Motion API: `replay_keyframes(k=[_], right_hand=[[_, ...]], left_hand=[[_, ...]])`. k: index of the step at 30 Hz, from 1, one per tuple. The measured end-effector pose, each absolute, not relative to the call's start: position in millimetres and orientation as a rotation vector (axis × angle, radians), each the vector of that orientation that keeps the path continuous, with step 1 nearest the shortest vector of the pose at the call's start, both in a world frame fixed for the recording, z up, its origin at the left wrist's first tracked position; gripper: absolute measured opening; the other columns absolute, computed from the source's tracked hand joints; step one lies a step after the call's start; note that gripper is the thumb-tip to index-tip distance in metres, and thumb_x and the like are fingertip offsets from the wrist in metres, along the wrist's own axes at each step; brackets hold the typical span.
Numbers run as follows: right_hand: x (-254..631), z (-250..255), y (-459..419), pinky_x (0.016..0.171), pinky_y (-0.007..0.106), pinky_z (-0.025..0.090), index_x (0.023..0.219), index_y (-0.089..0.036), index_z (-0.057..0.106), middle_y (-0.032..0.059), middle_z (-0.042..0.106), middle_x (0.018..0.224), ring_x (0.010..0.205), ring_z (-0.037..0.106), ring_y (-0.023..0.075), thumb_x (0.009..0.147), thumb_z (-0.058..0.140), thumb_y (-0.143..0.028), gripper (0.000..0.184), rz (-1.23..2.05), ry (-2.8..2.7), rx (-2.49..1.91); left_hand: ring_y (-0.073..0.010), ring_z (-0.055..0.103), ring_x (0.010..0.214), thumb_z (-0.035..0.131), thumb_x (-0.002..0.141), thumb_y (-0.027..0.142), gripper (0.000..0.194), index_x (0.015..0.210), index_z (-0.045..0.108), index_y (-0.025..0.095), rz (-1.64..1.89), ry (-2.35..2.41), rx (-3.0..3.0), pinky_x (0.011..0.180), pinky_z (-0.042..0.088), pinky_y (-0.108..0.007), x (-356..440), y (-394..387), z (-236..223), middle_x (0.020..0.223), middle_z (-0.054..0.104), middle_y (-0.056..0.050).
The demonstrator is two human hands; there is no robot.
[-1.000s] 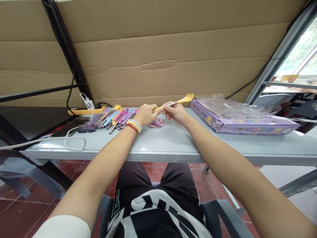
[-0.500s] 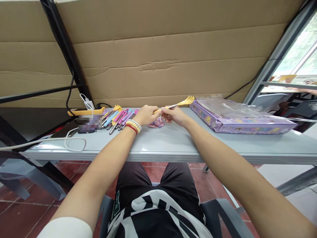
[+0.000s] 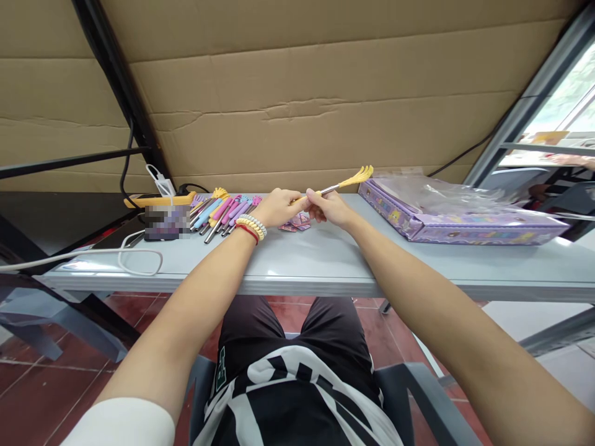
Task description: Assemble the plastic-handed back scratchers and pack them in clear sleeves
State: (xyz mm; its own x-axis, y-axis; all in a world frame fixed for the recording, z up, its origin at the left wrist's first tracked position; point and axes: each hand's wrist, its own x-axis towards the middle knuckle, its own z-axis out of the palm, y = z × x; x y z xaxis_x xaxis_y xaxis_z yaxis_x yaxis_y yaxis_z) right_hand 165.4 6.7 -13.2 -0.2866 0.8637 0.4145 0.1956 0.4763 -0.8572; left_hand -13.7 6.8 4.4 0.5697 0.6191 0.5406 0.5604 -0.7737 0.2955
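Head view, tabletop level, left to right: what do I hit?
White charger plug → pile of back scratchers → left hand → right hand → claw end of the held yellow back scratcher → purple box.

Left of purple box (image 3: 483, 233): your left hand (image 3: 277, 208) and right hand (image 3: 333, 209) hide handle sections of the yellow scratcher (image 3: 343, 184). Farther left: pixelated object (image 3: 167, 223), unreadable.
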Motion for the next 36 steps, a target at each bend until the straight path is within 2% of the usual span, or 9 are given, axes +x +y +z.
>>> replay_keyframes(k=[5, 10, 17, 21, 26, 31, 36], right_hand=[[165, -9, 5, 0.034, 0.021, 0.033, 0.058, -0.016, 0.056, 0.0011, 0.052, 0.044, 0.036, 0.045, 0.0082, 0.068, 0.063, -0.074, 0.060, 0.943, -1.767, -0.883], [165, -4, 2, 0.033, 0.021, 0.032, 0.056, -0.015, 0.056, -0.0007, 0.048, 0.041, 0.035, 0.043, 0.0075, 0.064, 0.068, -0.071, 0.058, 1.002, -1.769, -0.915], [168, -4, 6, 0.033, 0.019, 0.032, 0.055, -0.013, 0.055, -0.0023, 0.048, 0.042, 0.034, 0.042, 0.0053, 0.060, 0.080, -0.057, 0.051, 0.978, -1.657, -0.969], [167, -3, 6, 0.032, 0.019, 0.032, 0.060, -0.013, 0.054, -0.0010, 0.053, 0.046, 0.034, 0.045, 0.0061, 0.071, 0.077, -0.050, 0.044, 0.996, -1.534, -0.992], [165, -2, 7, 0.031, 0.020, 0.030, 0.057, -0.015, 0.051, -0.0013, 0.049, 0.041, 0.031, 0.044, 0.0078, 0.088, 0.059, -0.047, 0.045, 0.999, -1.463, -1.012], [166, -2, 7, 0.033, 0.020, 0.031, 0.055, -0.015, 0.051, -0.0010, 0.048, 0.040, 0.031, 0.040, 0.0069, 0.090, 0.055, -0.049, 0.049, 0.958, -1.496, -1.072], [167, -4, 7, 0.036, 0.019, 0.030, 0.059, -0.015, 0.054, -0.0024, 0.046, 0.040, 0.034, 0.039, 0.0064, 0.090, 0.056, -0.045, 0.043, 0.891, -1.555, -1.105]], left_hand=[[-0.0108, 0.038, 0.048, 0.038, 0.090, 0.051, 0.049, 0.071, 0.069, 0.017, 0.888, 1.017, 2.720, 0.053, 0.026, -0.028, -12, 8, 3, 0.050, 0.051, 0.002], [-0.0120, 0.041, 0.049, 0.038, 0.090, 0.050, 0.048, 0.076, 0.070, 0.017, 0.857, 1.075, 2.739, 0.053, 0.026, -0.029, -12, 10, 2, 0.054, 0.057, 0.000], [-0.0114, 0.045, 0.051, 0.044, 0.086, 0.045, 0.036, 0.068, 0.061, 0.018, 0.797, 1.125, 2.747, 0.053, 0.028, -0.026, -13, 8, 3, 0.058, 0.061, 0.000], [-0.0110, 0.049, 0.053, 0.041, 0.089, 0.048, 0.041, 0.069, 0.061, 0.018, 0.673, 1.036, 2.677, 0.057, 0.034, -0.025, -12, 1, 7, 0.060, 0.063, 0.001], [-0.0125, 0.049, 0.054, 0.033, 0.092, 0.050, 0.050, 0.066, 0.061, 0.018, 0.675, 1.098, 2.700, 0.056, 0.035, -0.026, -11, 0, 8, 0.059, 0.061, 0.000], [-0.0155, 0.057, 0.061, 0.045, 0.085, 0.046, 0.037, 0.083, 0.071, 0.020, 0.526, 1.198, 2.752, 0.059, 0.037, -0.027, -12, 4, 6, 0.066, 0.069, -0.002], [-0.0173, 0.062, 0.066, 0.046, 0.085, 0.044, 0.037, 0.090, 0.073, 0.019, 0.412, 1.277, 2.783, 0.061, 0.040, -0.027, -12, 5, 7, 0.071, 0.072, -0.004]])
